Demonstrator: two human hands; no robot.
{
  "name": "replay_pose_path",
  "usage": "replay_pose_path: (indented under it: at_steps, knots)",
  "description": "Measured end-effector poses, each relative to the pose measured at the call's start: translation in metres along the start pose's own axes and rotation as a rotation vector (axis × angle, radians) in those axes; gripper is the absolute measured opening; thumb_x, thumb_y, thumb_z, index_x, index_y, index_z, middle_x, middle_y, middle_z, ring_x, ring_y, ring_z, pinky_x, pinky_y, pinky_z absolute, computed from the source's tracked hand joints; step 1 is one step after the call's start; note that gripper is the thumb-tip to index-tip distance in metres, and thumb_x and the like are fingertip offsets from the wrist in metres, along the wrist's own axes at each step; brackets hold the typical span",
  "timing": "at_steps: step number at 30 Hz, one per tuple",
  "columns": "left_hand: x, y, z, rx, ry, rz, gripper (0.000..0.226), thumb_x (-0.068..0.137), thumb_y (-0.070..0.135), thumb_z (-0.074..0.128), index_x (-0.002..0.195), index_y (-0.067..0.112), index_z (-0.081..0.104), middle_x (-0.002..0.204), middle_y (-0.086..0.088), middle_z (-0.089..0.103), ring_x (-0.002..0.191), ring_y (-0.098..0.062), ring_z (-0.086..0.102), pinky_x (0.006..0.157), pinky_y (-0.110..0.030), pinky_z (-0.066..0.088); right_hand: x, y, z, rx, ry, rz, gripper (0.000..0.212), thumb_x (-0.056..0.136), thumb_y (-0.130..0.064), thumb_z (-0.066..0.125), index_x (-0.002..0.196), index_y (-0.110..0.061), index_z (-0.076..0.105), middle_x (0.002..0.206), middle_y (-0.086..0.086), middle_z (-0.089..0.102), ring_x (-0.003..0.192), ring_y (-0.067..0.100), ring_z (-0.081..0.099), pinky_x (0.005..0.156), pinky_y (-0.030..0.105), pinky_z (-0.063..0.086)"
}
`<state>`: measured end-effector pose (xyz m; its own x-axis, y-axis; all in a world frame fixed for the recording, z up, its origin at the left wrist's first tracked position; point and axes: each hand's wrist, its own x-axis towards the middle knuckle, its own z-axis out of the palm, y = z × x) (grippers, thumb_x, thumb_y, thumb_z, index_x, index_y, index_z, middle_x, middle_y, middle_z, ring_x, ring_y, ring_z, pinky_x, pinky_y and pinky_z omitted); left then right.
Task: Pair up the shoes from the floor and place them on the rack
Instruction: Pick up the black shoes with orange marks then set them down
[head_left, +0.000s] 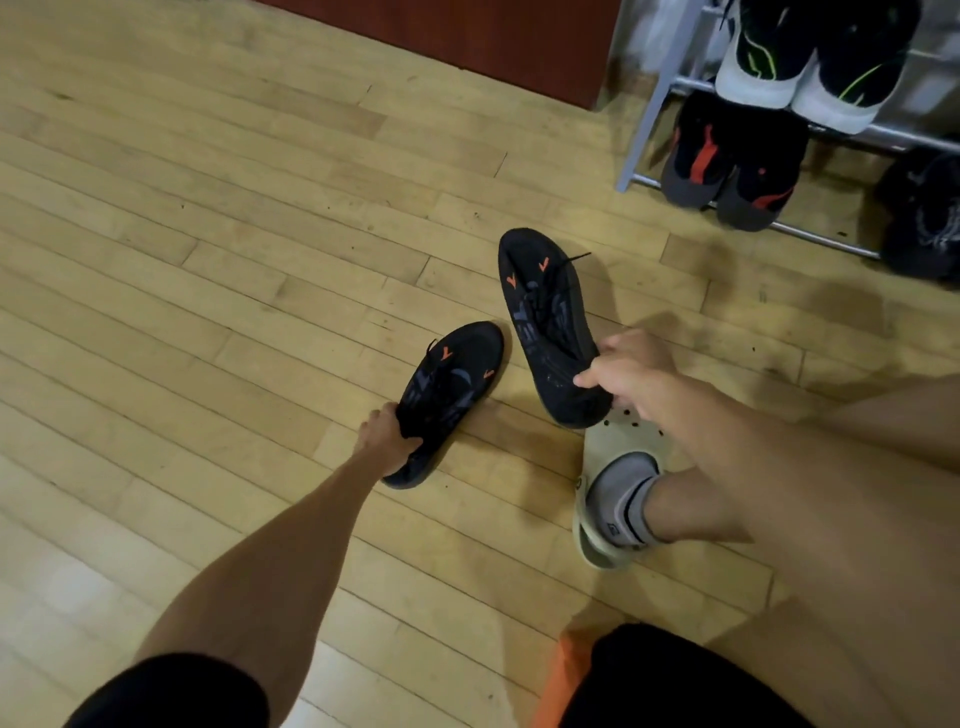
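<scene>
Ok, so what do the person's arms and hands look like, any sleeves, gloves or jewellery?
Both arms are bare along what shows of them. The left hand and right hand wear no gloves, and no rings, watch or bands are visible. No sleeves reach the forearms.

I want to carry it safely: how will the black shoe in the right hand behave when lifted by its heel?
The black shoe probably feels light: the right hand holds it by the heel alone. Its knit-looking upper may flex, so the toe could droop. The loose lace sticks out and might snag on the rack.
</scene>
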<state>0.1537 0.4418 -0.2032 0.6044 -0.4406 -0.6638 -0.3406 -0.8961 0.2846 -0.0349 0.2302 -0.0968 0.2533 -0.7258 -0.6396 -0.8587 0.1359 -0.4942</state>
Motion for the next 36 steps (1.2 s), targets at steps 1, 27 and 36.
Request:
replay_pose_path:
  at_steps: [1,27,36]
  knots:
    - [0.0,0.002,0.002,0.01,0.023,-0.019,0.064,0.084,0.026,0.068,0.137,0.008,0.038,0.129,-0.017,0.049,0.119,-0.035,0.049,0.099,-0.044,0.044,0.001,-0.002,0.001,0.01,-0.013,-0.012,0.042,0.072,-0.015,0.08,0.113,-0.014,0.069,0.108,0.01,0.072,0.095,0.03,0.068,0.085,0.042,0.058]
    - [-0.081,0.064,-0.074,-0.926,-0.104,0.019,0.031,0.078,0.001,0.074,0.106,0.0,0.061,0.104,-0.013,0.066,0.088,-0.028,0.064,0.074,-0.04,0.054,-0.049,-0.051,-0.053,0.058,-0.072,-0.11,0.044,0.081,-0.005,0.073,0.122,0.001,0.059,0.118,0.017,0.065,0.102,0.035,0.065,0.083,0.041,0.057]
    - [-0.14,0.198,-0.214,-0.966,0.074,0.408,0.037,0.079,0.015,0.075,0.112,0.0,0.065,0.109,-0.013,0.071,0.097,-0.029,0.068,0.08,-0.04,0.058,-0.104,-0.136,-0.188,0.146,0.156,-0.411,0.038,0.079,-0.011,0.074,0.115,-0.005,0.065,0.107,0.011,0.069,0.092,0.034,0.07,0.08,0.049,0.059]
